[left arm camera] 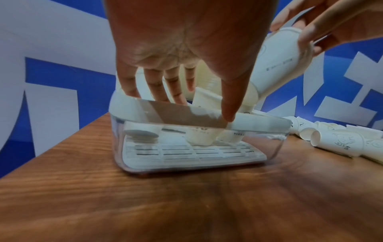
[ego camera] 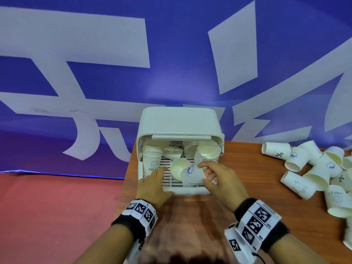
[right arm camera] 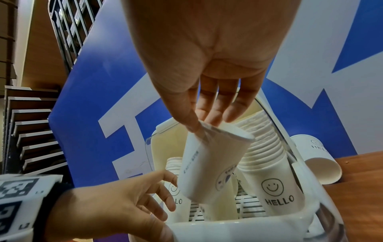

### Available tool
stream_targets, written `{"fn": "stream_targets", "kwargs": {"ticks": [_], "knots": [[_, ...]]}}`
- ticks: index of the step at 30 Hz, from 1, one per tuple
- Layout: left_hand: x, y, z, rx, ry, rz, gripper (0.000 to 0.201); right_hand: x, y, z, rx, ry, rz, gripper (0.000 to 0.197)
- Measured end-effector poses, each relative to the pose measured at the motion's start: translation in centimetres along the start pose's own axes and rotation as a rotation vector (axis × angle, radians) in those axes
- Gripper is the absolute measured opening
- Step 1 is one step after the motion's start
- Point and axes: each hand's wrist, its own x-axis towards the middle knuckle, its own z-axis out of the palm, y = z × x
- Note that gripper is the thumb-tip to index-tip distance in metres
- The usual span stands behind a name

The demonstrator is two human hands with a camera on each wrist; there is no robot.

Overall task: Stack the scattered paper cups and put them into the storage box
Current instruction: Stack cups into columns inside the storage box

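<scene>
My right hand [ego camera: 219,180] pinches one paper cup [ego camera: 192,175] at its rim over the storage box [ego camera: 179,121], while my left hand [ego camera: 154,185] (fingers spread) rests on the box's edge. Some stacks [ego camera: 152,152] are inside already. I think lots of loose cups [ego camera: 312,168] still wait on the tabletop [ego camera: 247,168].

Scattered cups [ego camera: 323,168] run off the right edge; small prints unreadable.

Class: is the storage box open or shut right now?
Open. The storage box has its lid raised behind, and cup stacks show inside.
</scene>
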Motion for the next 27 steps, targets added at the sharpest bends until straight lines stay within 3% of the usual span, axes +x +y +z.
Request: {"fn": "stream_targets", "kwargs": {"ticks": [6,9,14,19,27], "knots": [[0.7,0.4,0.4,-0.119,0.023,0.061,0.103,0.5,0.4,0.7,-0.020,-0.024,0.038,0.040],[1.9,1.1,0.5,-0.198,0.068,0.098,0.104,0.4,0.7,0.5,-0.024,-0.010,0.028,0.040],[4.0,2.0,1.1,-0.154,0.051,0.113,0.078,0.3,1.0,0.2,-0.042,0.022,0.031,0.040],[4.9,2.6,1.2,-0.119,0.015,0.139,0.030,0.0,1.4,-0.1,-0.026,0.009,0.066,0.040],[3.2,-0.7,1.5,0.010,0.111,0.278,0.019,0.2,1.5,0.4,-0.010,0.009,0.052,0.041]]}}
